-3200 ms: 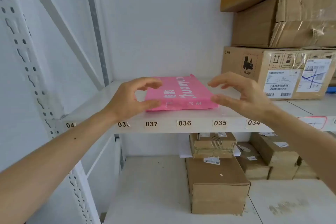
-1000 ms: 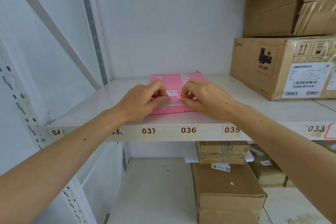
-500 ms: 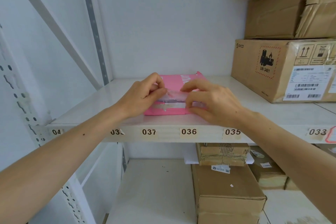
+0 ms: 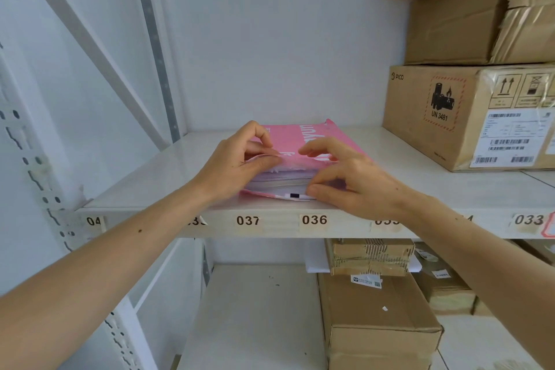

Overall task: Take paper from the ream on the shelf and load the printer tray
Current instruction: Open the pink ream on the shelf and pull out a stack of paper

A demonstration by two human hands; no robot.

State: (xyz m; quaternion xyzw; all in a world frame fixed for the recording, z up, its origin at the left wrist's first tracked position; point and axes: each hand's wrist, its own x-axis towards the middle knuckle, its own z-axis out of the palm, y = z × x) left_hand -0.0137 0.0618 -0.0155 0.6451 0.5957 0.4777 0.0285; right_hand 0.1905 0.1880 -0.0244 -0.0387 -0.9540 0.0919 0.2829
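Observation:
A pink-wrapped ream of paper (image 4: 295, 138) lies flat on the white shelf (image 4: 156, 180), above labels 037 and 036. Its near end is open and white sheets (image 4: 282, 179) show in the gap. My left hand (image 4: 240, 164) pinches the upper wrapper flap at the ream's near left corner and holds it lifted. My right hand (image 4: 345, 180) rests at the near right corner, thumb low against the bottom flap, fingers curled above the wrapper. No printer is in view.
Stacked cardboard boxes (image 4: 468, 111) fill the right of the same shelf, close to the ream. More boxes (image 4: 375, 318) sit on the lower shelf. A perforated upright (image 4: 39, 177) and diagonal brace stand at the left.
My hands moved from either side of the ream onto its near end and pulled the wrapper open. The gap has widened and the white sheets now show.

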